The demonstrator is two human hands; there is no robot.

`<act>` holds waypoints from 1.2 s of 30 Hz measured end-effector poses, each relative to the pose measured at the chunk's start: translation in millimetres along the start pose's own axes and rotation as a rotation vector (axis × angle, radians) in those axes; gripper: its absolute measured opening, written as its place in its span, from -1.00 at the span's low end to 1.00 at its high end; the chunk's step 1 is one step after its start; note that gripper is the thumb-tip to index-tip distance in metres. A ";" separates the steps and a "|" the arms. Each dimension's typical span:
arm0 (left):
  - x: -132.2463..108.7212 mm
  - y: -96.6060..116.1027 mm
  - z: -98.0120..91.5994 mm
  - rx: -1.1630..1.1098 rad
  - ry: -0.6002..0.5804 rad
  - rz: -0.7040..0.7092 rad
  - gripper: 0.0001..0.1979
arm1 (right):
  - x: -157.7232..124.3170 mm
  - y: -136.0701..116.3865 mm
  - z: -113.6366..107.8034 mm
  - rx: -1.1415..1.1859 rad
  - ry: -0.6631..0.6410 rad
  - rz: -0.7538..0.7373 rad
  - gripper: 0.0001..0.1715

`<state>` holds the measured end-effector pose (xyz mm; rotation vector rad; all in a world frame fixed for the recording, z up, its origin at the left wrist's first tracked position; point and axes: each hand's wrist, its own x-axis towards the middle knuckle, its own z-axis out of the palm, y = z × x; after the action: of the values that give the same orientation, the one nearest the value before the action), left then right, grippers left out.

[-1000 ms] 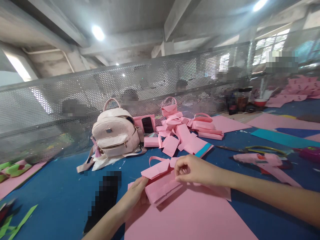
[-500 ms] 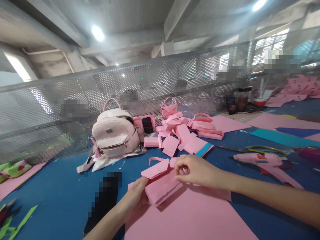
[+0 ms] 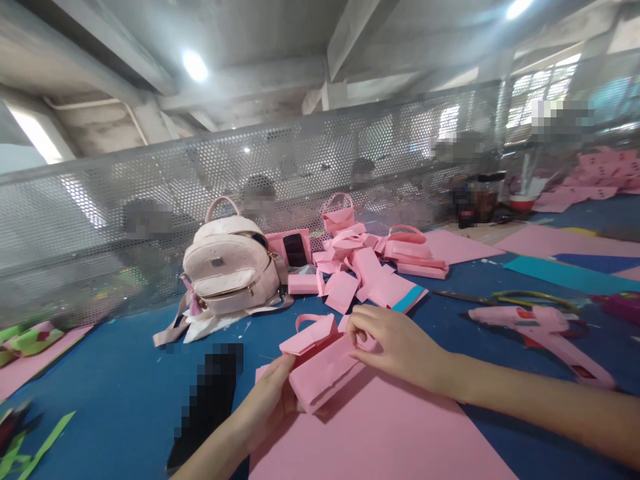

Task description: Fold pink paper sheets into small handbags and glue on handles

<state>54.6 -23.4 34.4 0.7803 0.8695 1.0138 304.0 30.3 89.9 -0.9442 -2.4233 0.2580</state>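
Observation:
A small pink handbag (image 3: 325,373), made of a thin sheet material, is tilted between my two hands, with a flap and a looped handle at its far side. My left hand (image 3: 273,393) grips its left end, thumb on top and fingers partly hidden underneath. At the right end, my right hand (image 3: 387,340) has thumb and forefinger closed on the bag's upper edge. Exactly what the fingertips pinch is hidden. Under the bag lies a large pink sheet (image 3: 385,433).
Behind my hands are several pink bags and pieces (image 3: 367,270), beside a pale backpack (image 3: 233,267) and a phone (image 3: 295,251). To the right lie a pink glue gun (image 3: 530,320) and scissors (image 3: 533,300). A perforated metal screen (image 3: 300,160) stands along the back.
My right hand and the bag have shifted very slightly left. Both hands keep the same hold.

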 end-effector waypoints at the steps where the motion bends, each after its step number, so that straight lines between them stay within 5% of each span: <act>1: -0.4 0.0 1.1 -0.004 0.002 0.007 -0.57 | -3.5 0.3 2.0 -0.003 0.021 -0.034 -0.91; 7: -3.8 -6.7 9.0 -0.139 -0.046 0.074 -0.54 | -30.1 1.8 22.7 -0.111 0.041 -0.540 -0.51; 10: -4.2 -14.8 9.5 -0.195 -0.069 0.090 -0.52 | -37.1 7.5 33.4 -0.119 -0.063 -0.543 -0.14; 13: -3.6 -20.8 7.7 -0.234 -0.088 0.092 -0.55 | -38.4 13.5 38.3 -0.056 -0.116 -0.480 0.02; 22: 3.1 -20.3 6.1 -0.290 -0.142 0.006 -0.58 | -29.5 18.5 35.8 0.102 -0.244 -0.513 0.07; 27: 3.8 -23.6 5.3 -0.264 -0.104 -0.020 -0.52 | -26.7 22.6 39.6 0.157 -0.342 -0.484 -0.09; 36: 3.7 -27.4 1.2 -0.244 -0.029 -0.030 -0.53 | -28.7 22.4 45.5 0.109 -0.298 -0.453 -0.13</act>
<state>67.1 -29.2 10.4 0.5726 0.7143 1.0570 310.4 28.0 32.0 -0.3061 -2.7791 0.3791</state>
